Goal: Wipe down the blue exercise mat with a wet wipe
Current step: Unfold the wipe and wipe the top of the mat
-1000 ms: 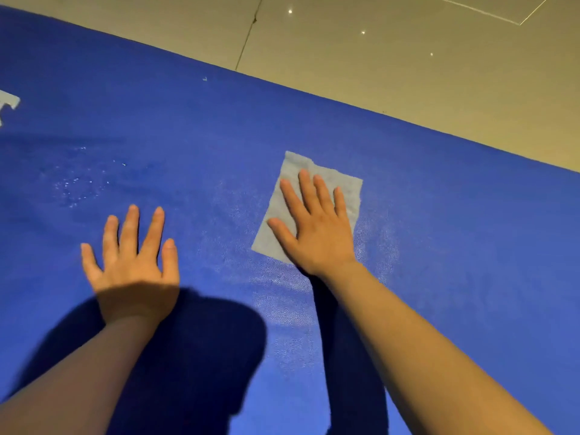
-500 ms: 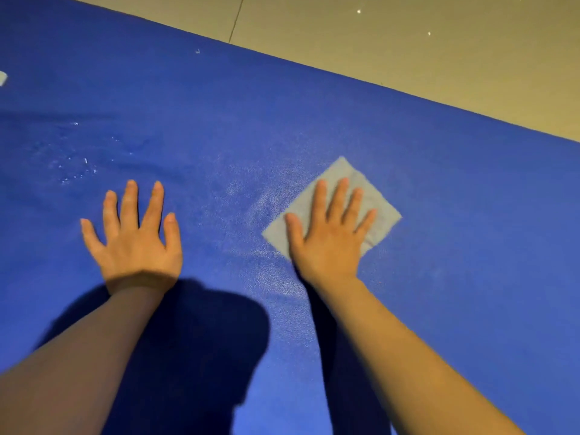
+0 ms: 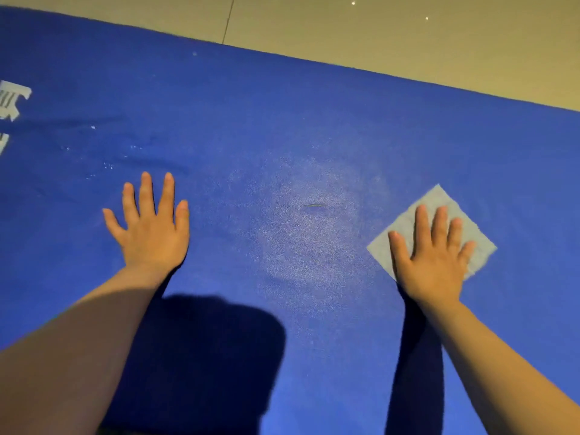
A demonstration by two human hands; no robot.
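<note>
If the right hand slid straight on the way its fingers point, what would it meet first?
Nothing stands in that line: the right hand, flat on the wet wipe, would cross bare blue mat, then likely its far edge and the tiled floor.

We record the mat [image 3: 282, 120] filling most of the frame, lying on the floor [image 3: 408, 32], which shows as a strip along the upper edge and upper right. The left hand [image 3: 150, 227] rests flat on the mat, left of centre, fingers toward the top of the frame. The right hand [image 3: 431, 255] lies flat on the wipe [image 3: 408, 224] at right of centre; the wipe lies on the mat, its corners showing above and to both sides of the hand. Between the two hands sits a damp patch [image 3: 314, 230] with a small mark [image 3: 314, 205] in its upper part. Printed markings [image 3: 12, 100] sit at the left edge. Water droplets [image 3: 106, 164] lie above and left of the left hand.
</note>
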